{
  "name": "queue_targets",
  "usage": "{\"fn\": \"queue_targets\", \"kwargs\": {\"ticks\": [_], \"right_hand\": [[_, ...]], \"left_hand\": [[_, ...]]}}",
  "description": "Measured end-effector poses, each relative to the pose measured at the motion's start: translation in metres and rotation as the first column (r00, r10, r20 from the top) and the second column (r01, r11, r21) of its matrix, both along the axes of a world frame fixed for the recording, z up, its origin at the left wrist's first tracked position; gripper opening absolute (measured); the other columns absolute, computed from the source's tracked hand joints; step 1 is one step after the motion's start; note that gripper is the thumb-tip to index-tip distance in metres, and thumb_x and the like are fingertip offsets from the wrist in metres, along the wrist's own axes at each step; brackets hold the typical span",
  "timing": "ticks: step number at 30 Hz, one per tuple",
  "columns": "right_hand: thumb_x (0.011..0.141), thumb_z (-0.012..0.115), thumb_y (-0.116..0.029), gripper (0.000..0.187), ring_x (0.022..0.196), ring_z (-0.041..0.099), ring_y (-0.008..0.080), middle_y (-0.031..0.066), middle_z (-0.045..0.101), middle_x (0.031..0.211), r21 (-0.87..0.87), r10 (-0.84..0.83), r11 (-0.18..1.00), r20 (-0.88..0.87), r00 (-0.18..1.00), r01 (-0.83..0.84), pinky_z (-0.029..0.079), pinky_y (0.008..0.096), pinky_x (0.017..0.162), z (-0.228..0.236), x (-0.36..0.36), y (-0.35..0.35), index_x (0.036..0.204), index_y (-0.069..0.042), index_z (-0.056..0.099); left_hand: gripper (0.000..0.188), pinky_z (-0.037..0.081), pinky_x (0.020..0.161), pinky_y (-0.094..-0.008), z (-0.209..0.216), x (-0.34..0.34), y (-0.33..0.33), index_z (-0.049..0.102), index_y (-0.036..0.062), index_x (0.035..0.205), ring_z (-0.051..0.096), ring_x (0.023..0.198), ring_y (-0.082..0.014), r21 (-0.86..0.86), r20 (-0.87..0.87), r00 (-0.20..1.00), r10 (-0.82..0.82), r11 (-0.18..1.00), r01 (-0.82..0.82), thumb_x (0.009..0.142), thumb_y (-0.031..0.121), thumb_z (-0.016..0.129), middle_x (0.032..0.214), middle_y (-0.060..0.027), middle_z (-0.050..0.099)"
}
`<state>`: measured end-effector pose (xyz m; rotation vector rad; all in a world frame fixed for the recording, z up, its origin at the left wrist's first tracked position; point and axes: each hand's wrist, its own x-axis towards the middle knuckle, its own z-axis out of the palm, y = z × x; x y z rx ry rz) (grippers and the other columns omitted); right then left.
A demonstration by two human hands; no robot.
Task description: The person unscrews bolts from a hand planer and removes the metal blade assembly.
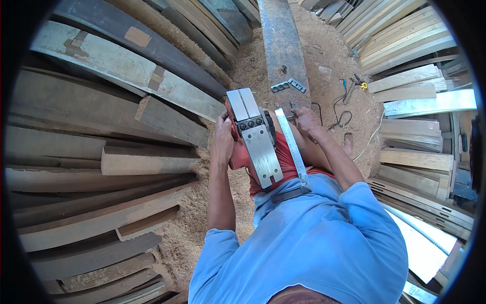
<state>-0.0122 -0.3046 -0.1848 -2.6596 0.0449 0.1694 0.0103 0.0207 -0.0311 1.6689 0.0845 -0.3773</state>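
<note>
An electric hand planer (260,152) rests upside down on my lap, its metal sole and bolted cutter area facing up. My left hand (223,139) is wrapped round its red body at the left side. To the right of the planer, my right hand (306,120) is closed on a small metal tool (291,116), thin like a wrench; its exact kind is partly hidden by the fingers. A try square (292,144) lies across my lap, its metal blade pointing away and its dark stock against my shirt.
Ahead stands a long worn plank (283,40), with two small metal parts with holes (280,87) and a dark bit (284,69) on it. Stacked boards (126,162) line the left, more timber (405,45) the right. Yellow-handled pliers (363,86) and a cable (336,111) lie on sawdust.
</note>
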Motion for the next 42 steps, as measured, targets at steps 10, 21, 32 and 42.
{"fn": "queue_targets", "kwargs": {"ticks": [10, 21, 32, 42], "right_hand": [[0.098, 0.068, -0.027, 0.04, 0.078, 0.071, 0.0326, 0.0164, 0.071, 0.084, 0.262, 0.01, 0.964, -0.231, 0.973, 0.052, 0.056, 0.0437, 0.073, 0.122, -0.099, 0.049, 0.124, 0.003, 0.058], [0.104, 0.063, -0.024, 0.022, 0.068, 0.062, 0.0072, -0.0007, 0.067, 0.082, 0.839, 0.221, -0.072, -0.514, 0.829, 0.539, 0.052, 0.0225, 0.059, 0.17, -0.118, 0.037, 0.114, -0.005, 0.068], [0.11, 0.059, -0.033, 0.026, 0.086, 0.067, 0.0107, 0.0021, 0.061, 0.098, 0.941, 0.542, 0.252, -0.331, 0.772, 0.226, 0.062, 0.0293, 0.072, 0.233, -0.132, 0.121, 0.112, -0.007, 0.057], [0.114, 0.048, -0.039, 0.039, 0.063, 0.065, 0.0109, 0.0055, 0.058, 0.085, 0.945, 0.526, 0.093, -0.315, 0.79, 0.314, 0.063, 0.0312, 0.06, 0.243, -0.134, 0.176, 0.104, -0.001, 0.051]], "left_hand": [[0.053, 0.046, 0.108, -0.0373, -0.005, 0.001, 0.009, 0.049, -0.0079, 0.146, 0.062, 0.122, -0.0239, 0.034, 0.011, 1.0, 0.012, 0.999, -0.012, 0.11, 0.028, 0.032, 0.133, -0.0201, 0.064], [0.056, 0.049, 0.1, -0.0356, -0.02, 0.006, 0.024, 0.049, -0.0094, 0.143, 0.063, 0.113, -0.0228, 0.153, 0.053, 0.994, -0.096, 0.984, 0.087, 0.105, 0.032, 0.046, 0.126, -0.0176, 0.066], [0.041, 0.05, 0.074, -0.0288, -0.009, 0.005, 0.017, 0.051, -0.0067, 0.134, 0.056, 0.083, -0.0116, -0.032, -0.048, 0.995, -0.091, 0.995, 0.09, 0.101, 0.017, 0.058, 0.101, -0.005, 0.062], [0.045, 0.051, 0.078, -0.0301, 0.012, 0.003, 0.016, 0.053, -0.0063, 0.134, 0.059, 0.086, -0.0152, 0.056, -0.087, 0.994, -0.059, 0.996, 0.064, 0.1, 0.024, 0.055, 0.104, -0.008, 0.064]]}}
